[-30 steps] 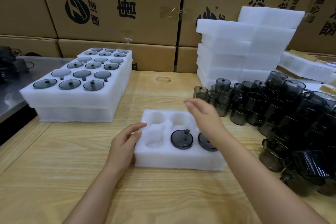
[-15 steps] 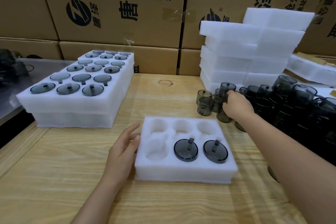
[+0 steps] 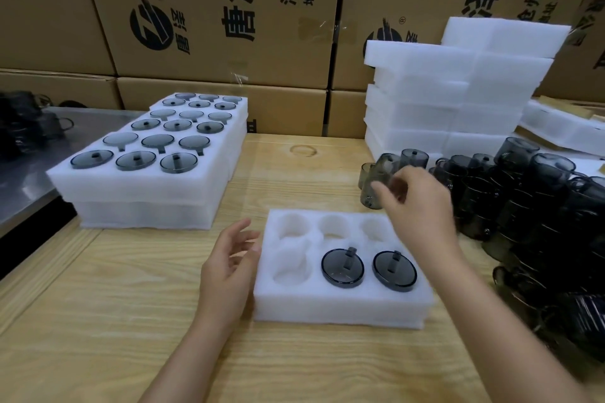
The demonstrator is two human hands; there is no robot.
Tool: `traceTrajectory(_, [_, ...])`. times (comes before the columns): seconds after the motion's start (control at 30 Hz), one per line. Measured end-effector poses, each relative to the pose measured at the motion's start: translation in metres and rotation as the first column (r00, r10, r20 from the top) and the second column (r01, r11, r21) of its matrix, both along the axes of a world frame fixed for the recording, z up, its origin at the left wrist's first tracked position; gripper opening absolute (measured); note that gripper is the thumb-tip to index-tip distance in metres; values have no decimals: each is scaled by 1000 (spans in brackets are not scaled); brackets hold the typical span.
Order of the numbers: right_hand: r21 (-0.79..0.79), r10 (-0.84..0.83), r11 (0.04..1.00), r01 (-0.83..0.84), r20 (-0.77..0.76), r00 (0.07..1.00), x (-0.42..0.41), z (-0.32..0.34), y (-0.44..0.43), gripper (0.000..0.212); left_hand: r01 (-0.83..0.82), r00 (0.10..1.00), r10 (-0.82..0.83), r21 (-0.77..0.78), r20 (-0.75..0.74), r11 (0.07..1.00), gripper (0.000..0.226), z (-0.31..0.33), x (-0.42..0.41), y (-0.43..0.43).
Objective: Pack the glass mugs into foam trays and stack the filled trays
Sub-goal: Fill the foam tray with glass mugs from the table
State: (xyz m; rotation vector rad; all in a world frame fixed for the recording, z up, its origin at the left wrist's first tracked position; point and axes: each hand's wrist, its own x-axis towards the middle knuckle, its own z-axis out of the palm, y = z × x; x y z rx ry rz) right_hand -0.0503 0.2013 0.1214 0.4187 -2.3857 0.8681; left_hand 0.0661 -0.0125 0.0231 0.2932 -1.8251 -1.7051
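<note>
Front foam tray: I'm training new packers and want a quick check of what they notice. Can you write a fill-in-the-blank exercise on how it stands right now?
1. Of the front foam tray's six pockets, ___ hold packed mugs.
2. The near row's one empty pocket is the one on the ___.
3. The right hand has a glass ___ in its grip, above the tray's far right corner.
4. The left hand, fingers relaxed beside the tray, holds ___.

Missing words: two; left; mug; nothing.
</note>
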Motion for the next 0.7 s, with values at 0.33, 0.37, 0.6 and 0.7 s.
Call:
traceTrajectory(0.33, [-248, 493, 841, -482, -18, 870, 100, -47, -51, 14, 146, 976, -201, -434, -81, 889, 70, 26, 22, 18])
traceTrajectory(0.37, [-244, 526, 824, -511, -5, 850, 102, -51, -54, 13, 157, 977, -205, -449, -59, 880, 72, 26, 23, 18])
traceTrajectory(0.6, [-379, 555, 780, -498, 53, 830, 105, -59, -51, 39, 205, 976, -214, -504, 41, 839, 75, 23, 21, 23])
traceTrajectory(0.7, [-404, 568, 773, -489, 99, 817, 107, -57, -51, 46, 182, 980, -199, -499, 20, 847, 67, 26, 20, 22])
